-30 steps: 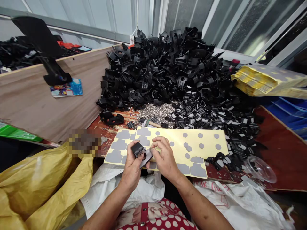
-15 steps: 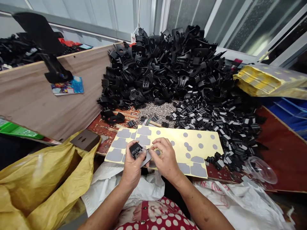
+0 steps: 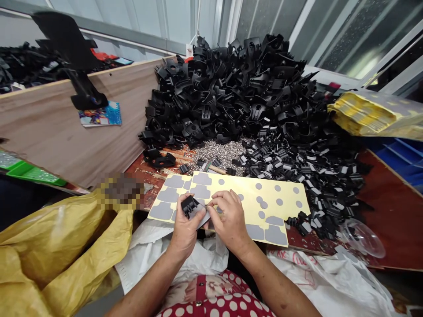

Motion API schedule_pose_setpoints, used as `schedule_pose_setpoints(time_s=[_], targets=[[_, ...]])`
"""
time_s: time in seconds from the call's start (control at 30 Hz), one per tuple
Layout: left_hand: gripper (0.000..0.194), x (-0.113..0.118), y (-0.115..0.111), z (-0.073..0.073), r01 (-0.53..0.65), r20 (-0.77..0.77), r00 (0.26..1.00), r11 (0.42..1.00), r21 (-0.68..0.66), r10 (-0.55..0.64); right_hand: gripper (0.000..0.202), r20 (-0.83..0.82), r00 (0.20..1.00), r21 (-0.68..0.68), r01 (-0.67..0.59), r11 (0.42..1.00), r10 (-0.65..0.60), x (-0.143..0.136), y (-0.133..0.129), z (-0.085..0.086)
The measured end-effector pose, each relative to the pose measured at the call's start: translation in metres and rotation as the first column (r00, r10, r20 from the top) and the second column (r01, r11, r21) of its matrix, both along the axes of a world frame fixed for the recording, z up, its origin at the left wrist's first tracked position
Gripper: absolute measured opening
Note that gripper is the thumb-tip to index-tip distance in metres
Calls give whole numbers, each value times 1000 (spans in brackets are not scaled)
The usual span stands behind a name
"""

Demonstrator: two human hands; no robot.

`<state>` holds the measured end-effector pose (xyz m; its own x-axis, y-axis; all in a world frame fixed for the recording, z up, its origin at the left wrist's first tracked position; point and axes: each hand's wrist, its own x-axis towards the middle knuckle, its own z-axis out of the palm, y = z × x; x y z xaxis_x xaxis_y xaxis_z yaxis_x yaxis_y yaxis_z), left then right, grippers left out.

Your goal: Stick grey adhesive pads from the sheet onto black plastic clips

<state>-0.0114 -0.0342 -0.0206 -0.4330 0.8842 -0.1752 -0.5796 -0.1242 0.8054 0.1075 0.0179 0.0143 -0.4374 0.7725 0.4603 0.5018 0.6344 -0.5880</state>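
Black part (image 3: 189,206), grey-faced, held in left hand (image 3: 183,230), right hand (image 3: 230,219) pinching at its edge, contents unclear, over yellow sheets (image 3: 246,186): uneven pull might twist the part loose, and a low wrist could drag the sheets into the small black clips (image 3: 304,225).

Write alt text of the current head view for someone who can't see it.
A left hand holds a black plastic piece with a grey face, the right hand at its edge, above yellow sheets bearing grey shapes. Behind lie small silvery pieces and a large heap of black plastic parts.
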Motion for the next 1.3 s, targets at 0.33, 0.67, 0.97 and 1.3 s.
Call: schedule_pose_setpoints(time_s=[0.33, 0.67, 0.97, 1.3], targets=[[66, -7, -5, 2, 71, 115, 991, 997, -23, -68, 24, -73, 996, -258, -68, 964, 51, 13, 3, 13], [68, -42, -41, -3, 252, -526, 820, 968, -23, -226, 22, -146, 912, -615, -387, 687, 384, 6, 20, 10], [92, -71, -71, -58, 388, -929, 57, 865, -317, -366, 21, 407, 887, -103, -192, 976, 218, -124, 128, 20], [30, -107, -66, -5, 131, -522, 824, 970, -206, -222, 34, 428, 898, -5, -113, 994, 104, -177, 163, 17]])
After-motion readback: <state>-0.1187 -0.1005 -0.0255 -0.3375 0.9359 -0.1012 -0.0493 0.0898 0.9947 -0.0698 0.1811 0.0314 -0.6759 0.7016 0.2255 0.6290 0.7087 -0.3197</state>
